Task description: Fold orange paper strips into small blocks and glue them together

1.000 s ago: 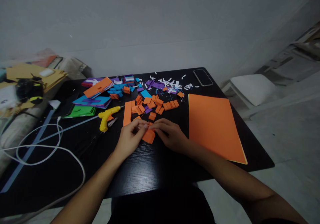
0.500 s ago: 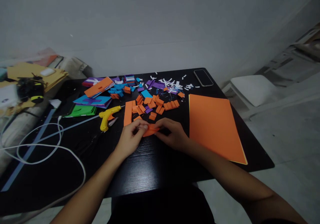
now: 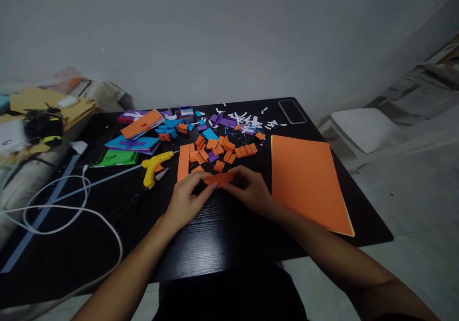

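L hand (image 3: 186, 199) & R hand (image 3: 251, 192) grip opp. ends of small orange paper strip (image 3: 219, 179), over black wood-grain worktop (image 3: 215, 249) nr front edge; prob. v. light, bendy, easily creased, so best pinched lightly at ends w/ thumbs & fingertips

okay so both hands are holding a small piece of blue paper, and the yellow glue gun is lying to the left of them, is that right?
Not quite: the piece of paper is orange, not blue, as the head view shows. The left hand and right hand do hold it, with the yellow glue gun to their left.
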`<state>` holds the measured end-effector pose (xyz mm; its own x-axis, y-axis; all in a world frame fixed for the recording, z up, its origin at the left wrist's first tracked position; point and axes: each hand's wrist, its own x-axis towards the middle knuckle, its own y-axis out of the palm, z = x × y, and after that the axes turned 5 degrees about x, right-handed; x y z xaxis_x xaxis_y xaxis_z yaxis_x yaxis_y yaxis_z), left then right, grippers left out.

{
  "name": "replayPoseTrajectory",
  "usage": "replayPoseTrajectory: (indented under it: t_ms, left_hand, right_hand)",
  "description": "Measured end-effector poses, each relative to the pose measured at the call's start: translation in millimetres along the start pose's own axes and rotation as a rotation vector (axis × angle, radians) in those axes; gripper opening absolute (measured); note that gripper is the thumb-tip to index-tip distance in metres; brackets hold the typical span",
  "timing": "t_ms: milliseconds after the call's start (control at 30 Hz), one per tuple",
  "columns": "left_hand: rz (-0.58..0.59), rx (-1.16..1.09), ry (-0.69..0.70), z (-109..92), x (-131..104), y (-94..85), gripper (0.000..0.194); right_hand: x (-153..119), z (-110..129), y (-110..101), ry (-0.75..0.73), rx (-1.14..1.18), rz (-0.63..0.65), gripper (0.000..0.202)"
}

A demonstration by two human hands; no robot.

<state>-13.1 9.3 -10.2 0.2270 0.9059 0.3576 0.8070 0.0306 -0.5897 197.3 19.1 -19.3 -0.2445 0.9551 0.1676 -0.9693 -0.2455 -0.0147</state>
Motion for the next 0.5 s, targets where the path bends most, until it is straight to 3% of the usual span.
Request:
replayPoseTrajectory:
  t_ms: [167, 333, 500]
  left_hand:
    - [-0.017, -0.235, -0.234, 1.2, 2.2, 2.4, 0.029]
    - [0.128, -0.475, -0.345, -6.1, 4.8, 5.6, 0.039]
    - [0.170, -0.599, -0.428, -9.5, 7.3, 6.2, 0.037]
  right_hand:
    - [5.9, -3.5, -1.8, 0.164, 0.294, 0.001, 0.036]
    - [7.0, -5.9, -2.1, 0.150, 0.219, -0.074, 0.032]
    - [6.8, -2.8, -1.8, 0.141, 0.185, -0.028, 0.025]
